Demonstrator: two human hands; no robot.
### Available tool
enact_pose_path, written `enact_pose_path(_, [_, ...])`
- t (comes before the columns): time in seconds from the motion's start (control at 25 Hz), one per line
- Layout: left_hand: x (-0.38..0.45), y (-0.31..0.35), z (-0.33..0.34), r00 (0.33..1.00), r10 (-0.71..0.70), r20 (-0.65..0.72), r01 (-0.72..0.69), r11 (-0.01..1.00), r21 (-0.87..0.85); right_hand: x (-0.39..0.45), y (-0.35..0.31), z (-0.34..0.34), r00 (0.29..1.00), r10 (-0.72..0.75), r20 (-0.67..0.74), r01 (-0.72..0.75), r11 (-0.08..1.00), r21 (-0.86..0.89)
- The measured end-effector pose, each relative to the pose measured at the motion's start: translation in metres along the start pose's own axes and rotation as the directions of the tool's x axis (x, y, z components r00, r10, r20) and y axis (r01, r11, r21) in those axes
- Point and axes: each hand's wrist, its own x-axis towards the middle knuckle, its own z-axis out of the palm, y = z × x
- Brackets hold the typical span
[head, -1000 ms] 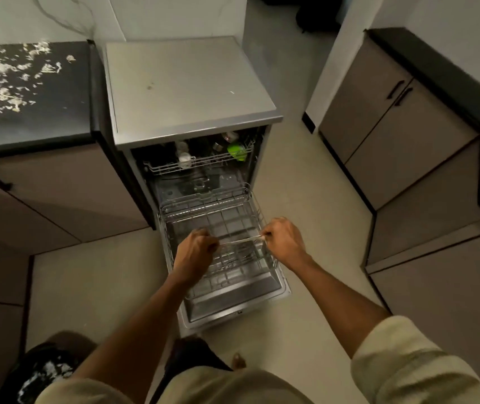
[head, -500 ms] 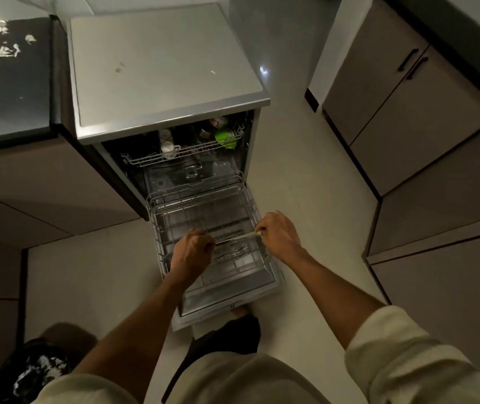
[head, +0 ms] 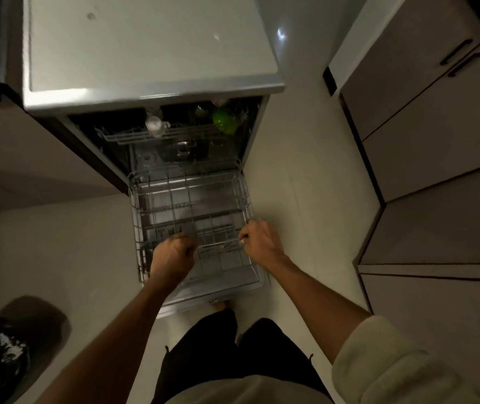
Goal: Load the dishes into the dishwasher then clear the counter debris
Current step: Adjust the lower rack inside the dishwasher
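Lower rack drawn out over the open dishwasher door

The boxy grey dishwasher (head: 151, 51) stood open, its wire lower rack (head: 192, 211) resting out on the smooth door; a green cup (head: 224, 121) and a clear glass (head: 154, 125) sat in the upper rack (head: 145, 135). Left hand (head: 171, 253) and right hand (head: 259, 239), 2 fists, gripped the rack's front bar; an uneven pull could skew the thin rack off its track

upper rack (head: 157, 135) contents blurred, bin (head: 2, 354) cut off at left edge
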Motion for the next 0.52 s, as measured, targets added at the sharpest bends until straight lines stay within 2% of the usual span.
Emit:
enact_pose_path(0.16, [0.014, -0.009, 0.041, 0.998, -0.058, -0.008, 0.057, 0.992, -0.109, 0.041, 0.027, 0.027, 0.999, -0.047, -0.022, 0.047, 0.999, -0.027])
enact_pose_path(0.36, [0.041, -0.030, 0.093, 0.999, -0.051, -0.017, 0.049, 0.995, -0.085, 0.090, 0.063, 0.084, 0.994, -0.111, 0.008, 0.111, 0.994, -0.017])
enact_pose_path(0.52, [0.056, -0.058, 0.144, 0.996, -0.089, 0.030, 0.092, 0.984, -0.150, 0.112, 0.094, 0.146, 0.992, -0.127, -0.013, 0.127, 0.992, 0.006])
